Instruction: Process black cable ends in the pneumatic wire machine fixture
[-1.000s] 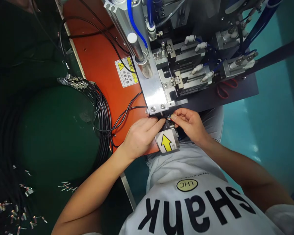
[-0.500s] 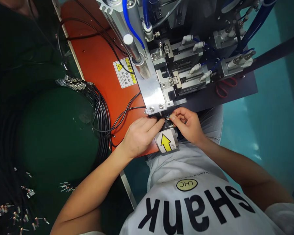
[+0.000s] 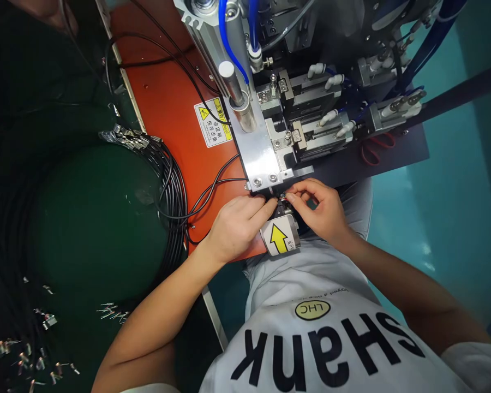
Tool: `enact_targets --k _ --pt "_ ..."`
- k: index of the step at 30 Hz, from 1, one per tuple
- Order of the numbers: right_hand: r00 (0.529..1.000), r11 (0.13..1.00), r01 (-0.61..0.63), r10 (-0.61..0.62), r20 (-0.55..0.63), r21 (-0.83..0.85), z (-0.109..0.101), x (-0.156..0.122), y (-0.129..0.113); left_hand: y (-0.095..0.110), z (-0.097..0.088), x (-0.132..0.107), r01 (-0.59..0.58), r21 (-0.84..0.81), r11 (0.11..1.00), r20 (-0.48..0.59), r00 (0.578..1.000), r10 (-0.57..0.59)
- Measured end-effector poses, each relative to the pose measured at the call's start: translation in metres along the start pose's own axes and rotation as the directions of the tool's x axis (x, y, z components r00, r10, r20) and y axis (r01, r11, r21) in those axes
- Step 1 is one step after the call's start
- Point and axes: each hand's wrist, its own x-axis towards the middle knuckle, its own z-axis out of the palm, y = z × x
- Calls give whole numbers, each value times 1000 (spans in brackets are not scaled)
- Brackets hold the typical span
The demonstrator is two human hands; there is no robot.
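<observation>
Thin coloured wires [image 3: 283, 196] stick out between my two hands, just below the front end of the machine's metal plate [image 3: 259, 158]. My right hand [image 3: 323, 213] pinches these wires between thumb and index finger, the other fingers curled. From the left, my left hand [image 3: 239, 224] reaches in with its fingers closed together at the same spot; what they hold is hidden beneath them. Right below the fingertips sits a small dark fixture [image 3: 284, 208], above a metal cover with a yellow arrow label [image 3: 279, 239].
Left of the orange base [image 3: 147, 98] lies a coiled bundle of black cables [image 3: 174, 191] with metal connectors [image 3: 133, 137]. More stripped cable ends [image 3: 24, 355] lie at lower left. Pneumatic cylinders [image 3: 319, 139] fill the upper right. Another person's hand [image 3: 49, 13] shows at top left.
The view has shifted slightly, so the machine appears a little further right. My right thumb and fingers have moved slightly at the wires; both hands stay at the same spot.
</observation>
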Motion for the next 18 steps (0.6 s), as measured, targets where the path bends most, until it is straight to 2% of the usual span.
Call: enact_targets --k 4,7,9,18 --pt "991 983 129 -133 -26 -127 1 -1 -2 0 0 0 -6 5 1000 0 1000 6" --pt "967 942 244 -256 -22 -231 5 -1 1 1 0 0 -8 19 1000 6 1000 8" --pt "955 924 282 -296 -16 -259 8 -1 3 1 0 0 -9 31 999 9 1000 8" --pt "971 954 218 -234 -55 -204 13 -3 6 1 -1 0 -8 39 999 7 1000 7"
